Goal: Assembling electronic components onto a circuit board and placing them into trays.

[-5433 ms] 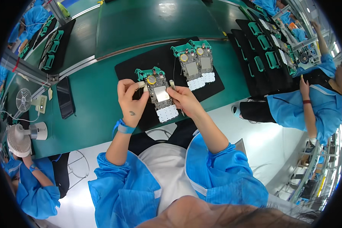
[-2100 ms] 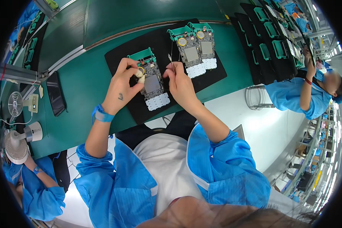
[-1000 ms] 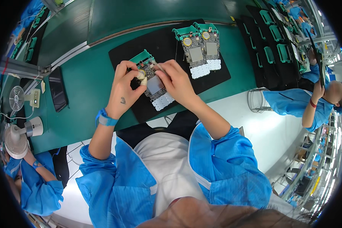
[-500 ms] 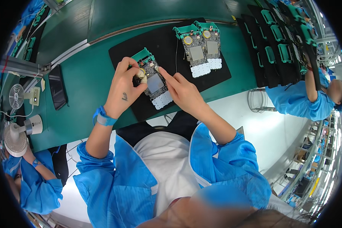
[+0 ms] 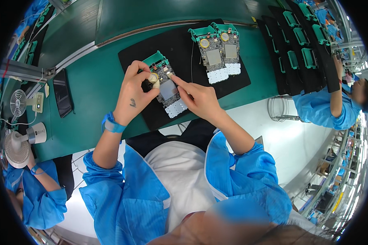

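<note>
A circuit board (image 5: 176,109) with a green plastic bracket (image 5: 156,60) at its far end lies tilted on a black mat (image 5: 131,56). My left hand (image 5: 131,96) is at the board's left edge, its cot-covered fingertips pinched beside a yellow-rimmed coin cell (image 5: 154,77); what they grip, if anything, is hidden. My right hand (image 5: 201,98) reaches in from the right. Its stretched index fingertip touches the board near a small silvery part, while the thumb stays apart from it and the other fingers curl.
Two similar boards (image 5: 213,57) overlap side by side at the mat's far right. A dark phone (image 5: 62,93) and small white fans (image 5: 17,149) are on the left. Black racks with green brackets (image 5: 309,58) stand right, beside a co-worker in blue (image 5: 321,108); another sits lower left.
My right index finger has shifted slightly and lies flatter against the board. The left hand keeps its pinch. At the right, the co-worker's arm and the nearby rack have moved.
</note>
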Tool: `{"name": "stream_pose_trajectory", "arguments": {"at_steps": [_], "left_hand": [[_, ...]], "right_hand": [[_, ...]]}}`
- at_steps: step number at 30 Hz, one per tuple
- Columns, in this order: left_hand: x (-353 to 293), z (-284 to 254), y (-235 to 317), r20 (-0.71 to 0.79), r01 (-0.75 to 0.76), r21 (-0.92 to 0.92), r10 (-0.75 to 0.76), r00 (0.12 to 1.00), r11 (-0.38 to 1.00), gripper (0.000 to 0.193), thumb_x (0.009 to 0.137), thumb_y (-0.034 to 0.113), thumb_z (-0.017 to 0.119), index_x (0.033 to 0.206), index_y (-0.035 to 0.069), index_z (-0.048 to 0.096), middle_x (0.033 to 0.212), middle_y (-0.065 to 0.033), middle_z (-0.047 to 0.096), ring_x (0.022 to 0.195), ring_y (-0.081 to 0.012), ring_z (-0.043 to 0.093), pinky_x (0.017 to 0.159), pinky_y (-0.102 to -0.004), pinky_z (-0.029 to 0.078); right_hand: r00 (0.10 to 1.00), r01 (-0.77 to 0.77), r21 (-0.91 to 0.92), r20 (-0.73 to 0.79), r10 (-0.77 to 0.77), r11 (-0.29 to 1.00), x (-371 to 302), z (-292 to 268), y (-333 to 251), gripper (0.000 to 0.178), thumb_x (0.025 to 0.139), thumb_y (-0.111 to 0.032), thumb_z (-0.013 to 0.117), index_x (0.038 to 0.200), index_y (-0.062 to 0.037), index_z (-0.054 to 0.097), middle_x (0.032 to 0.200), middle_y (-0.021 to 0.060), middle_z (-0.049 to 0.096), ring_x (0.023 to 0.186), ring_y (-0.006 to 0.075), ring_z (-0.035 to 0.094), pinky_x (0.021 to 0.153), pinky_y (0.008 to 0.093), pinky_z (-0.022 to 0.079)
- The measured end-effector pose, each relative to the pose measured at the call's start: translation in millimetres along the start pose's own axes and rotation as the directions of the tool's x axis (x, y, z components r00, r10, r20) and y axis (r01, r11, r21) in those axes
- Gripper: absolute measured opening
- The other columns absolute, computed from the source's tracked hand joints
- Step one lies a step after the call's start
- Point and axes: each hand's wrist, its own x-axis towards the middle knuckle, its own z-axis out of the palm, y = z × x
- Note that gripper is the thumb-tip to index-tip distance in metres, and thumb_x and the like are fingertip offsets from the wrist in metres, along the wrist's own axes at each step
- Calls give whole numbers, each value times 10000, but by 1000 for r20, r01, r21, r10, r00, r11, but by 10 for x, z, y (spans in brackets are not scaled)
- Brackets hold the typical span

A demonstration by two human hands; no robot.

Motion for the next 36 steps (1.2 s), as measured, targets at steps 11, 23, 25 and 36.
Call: {"name": "stream_pose_trajectory", "arguments": {"at_steps": [11, 23, 25, 36], "left_hand": [[-4, -57, 30, 42, -10, 35, 9, 999, 999, 232, 621, -17, 712, 804, -72, 578, 969, -97, 490, 891, -264, 532, 741, -343, 470], [9, -64, 74, 72, 11, 55, -15, 997, 998, 217, 633, -19, 707, 795, -73, 572, 956, -99, 484, 873, -264, 517, 737, -347, 464], [2, -67, 87, 79, 26, 64, -31, 996, 998, 218, 633, -19, 707, 797, -71, 574, 956, -102, 485, 879, -268, 516, 742, -350, 463], [-204, -320, -165, -42, 51, 175, -45, 998, 983, 228, 633, -24, 704, 814, -53, 570, 971, -117, 505, 874, -302, 544, 737, -364, 465]], "right_hand": [[1000, -1, 28, -23, 1, 1000, -31, 35, -10, 429, 850, -40, 611, 1267, -142, 608, 665, 60, 619, 494, 157, 553, 463, 271, 443], [980, 199, -169, 24, -198, 965, -34, 90, -19, 478, 797, -56, 651, 1261, -164, 615, 569, -4, 479, 438, 137, 500, 392, 273, 393], [975, 220, -221, 34, -218, 950, -42, 90, -29, 500, 779, -65, 663, 1265, -171, 612, 571, -5, 457, 427, 135, 489, 386, 273, 391], [992, 87, -127, -81, -97, 988, 88, 190, 106, 238, 873, -237, 665, 1037, -93, 570, 734, 82, 636, 545, 304, 619, 461, 384, 475]]}}
